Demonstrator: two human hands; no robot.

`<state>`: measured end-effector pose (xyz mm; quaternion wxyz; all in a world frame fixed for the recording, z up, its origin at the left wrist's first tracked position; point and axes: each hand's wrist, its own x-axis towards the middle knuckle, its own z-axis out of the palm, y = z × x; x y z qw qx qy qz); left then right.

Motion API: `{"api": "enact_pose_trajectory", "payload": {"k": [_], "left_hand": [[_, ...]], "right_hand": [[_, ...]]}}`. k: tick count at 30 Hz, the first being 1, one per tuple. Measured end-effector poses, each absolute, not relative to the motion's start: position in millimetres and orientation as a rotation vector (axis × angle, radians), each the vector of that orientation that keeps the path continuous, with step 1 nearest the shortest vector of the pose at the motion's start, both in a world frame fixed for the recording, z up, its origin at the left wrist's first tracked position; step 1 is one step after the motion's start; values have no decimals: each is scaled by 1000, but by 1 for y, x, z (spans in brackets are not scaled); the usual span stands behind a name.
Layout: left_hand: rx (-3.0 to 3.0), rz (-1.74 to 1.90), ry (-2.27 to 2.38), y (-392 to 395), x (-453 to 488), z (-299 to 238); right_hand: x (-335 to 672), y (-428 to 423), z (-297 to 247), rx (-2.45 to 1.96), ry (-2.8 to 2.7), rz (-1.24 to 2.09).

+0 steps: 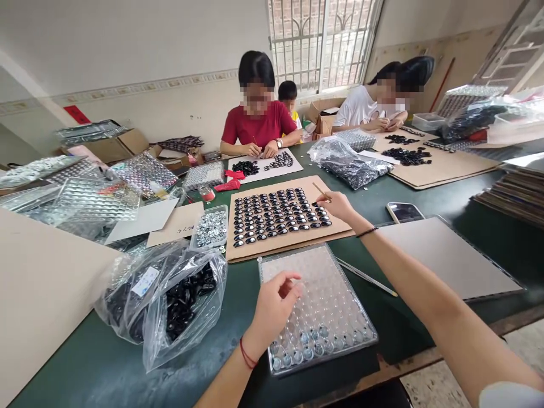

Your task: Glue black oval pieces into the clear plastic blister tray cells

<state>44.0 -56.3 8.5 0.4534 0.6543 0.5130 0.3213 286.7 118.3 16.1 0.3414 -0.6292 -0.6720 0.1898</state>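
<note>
My right hand (339, 206) is closed around a thin wooden stick (322, 191), its fingertips at the right side of rows of glossy black oval pieces (278, 211). These pieces lie on a brown cardboard sheet (238, 253); whether the fingers also touch one is too small to tell. My left hand (276, 303) hovers over a clear plastic tray (323, 362), thumb and index finger curled close together. Anything between those fingertips is too small to make out. Round clear pieces (307, 354) sit in the tray's near rows.
An open plastic bag of black pieces (187, 300) lies left, beside a box of small silvery parts (211, 228). Tweezers (368, 276), a phone (404, 212) and a grey board (454, 258) lie right. Across the table, a person in red (259, 127) and one in white (361, 110) work.
</note>
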Motion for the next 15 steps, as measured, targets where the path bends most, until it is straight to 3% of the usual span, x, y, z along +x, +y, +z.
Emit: {"api": "enact_pose_trajectory", "payload": {"k": [6, 15], "left_hand": [[1688, 808, 1322, -58, 40, 14], [1687, 933, 1343, -50, 33, 9]], "right_hand": [[302, 172, -18, -1743, -1816, 433], [304, 167, -24, -1799, -1746, 399]]}}
